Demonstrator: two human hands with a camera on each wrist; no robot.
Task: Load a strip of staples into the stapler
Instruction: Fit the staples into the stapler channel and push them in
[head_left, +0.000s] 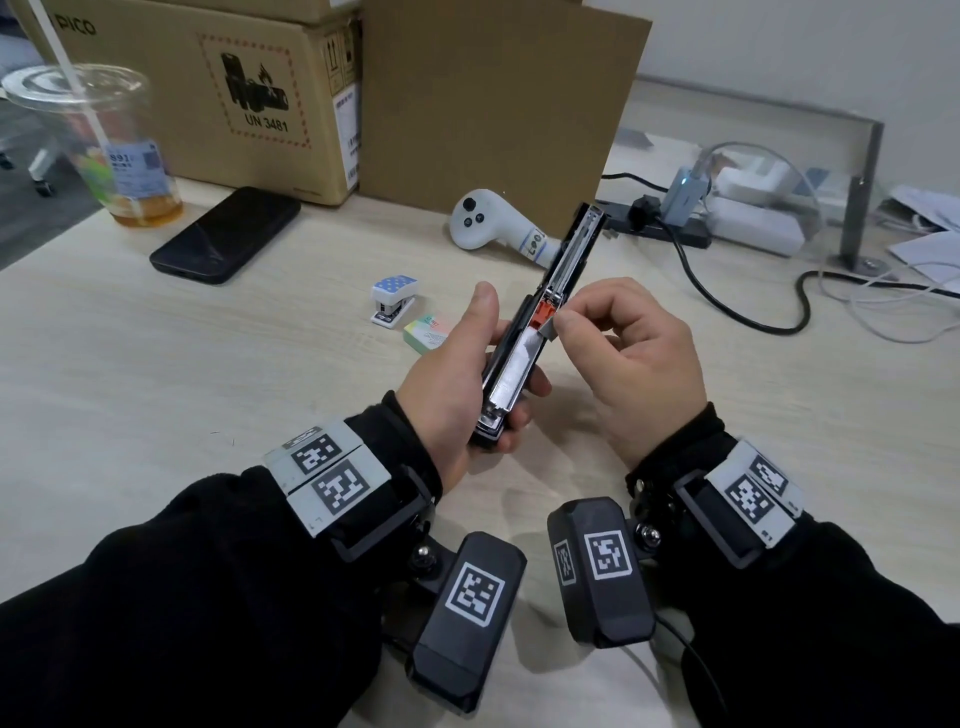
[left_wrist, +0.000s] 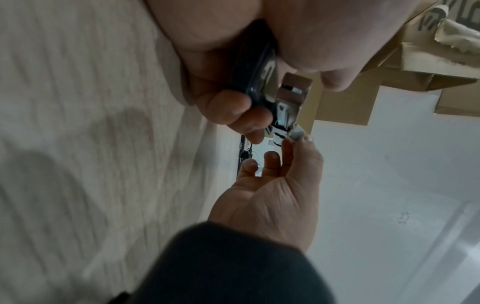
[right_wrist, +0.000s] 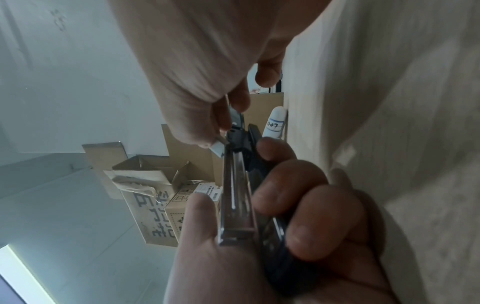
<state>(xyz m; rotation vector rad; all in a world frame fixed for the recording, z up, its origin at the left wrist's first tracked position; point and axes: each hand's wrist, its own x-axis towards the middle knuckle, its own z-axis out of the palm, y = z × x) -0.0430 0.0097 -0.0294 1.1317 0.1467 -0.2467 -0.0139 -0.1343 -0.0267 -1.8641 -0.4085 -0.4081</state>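
Above the desk (head_left: 156, 364), left hand (head_left: 452, 374) grips the opened stapler (head_left: 524, 343); right hand (head_left: 623, 353) pinches a staple strip (head_left: 546, 328), which could snap if angled against the channel.

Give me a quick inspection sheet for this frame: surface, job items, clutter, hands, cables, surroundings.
Surface: light wood-grain desk.
Job's things: black stapler opened, magazine exposed; staple strip at its channel; staple box on desk.
Clutter: mini stapler, phone, controller, drink cup.
Hands: left hand grips the stapler; right hand pinches the strip.
Cables: black cable and white cable, far right.
Surroundings: cardboard boxes, power strip.
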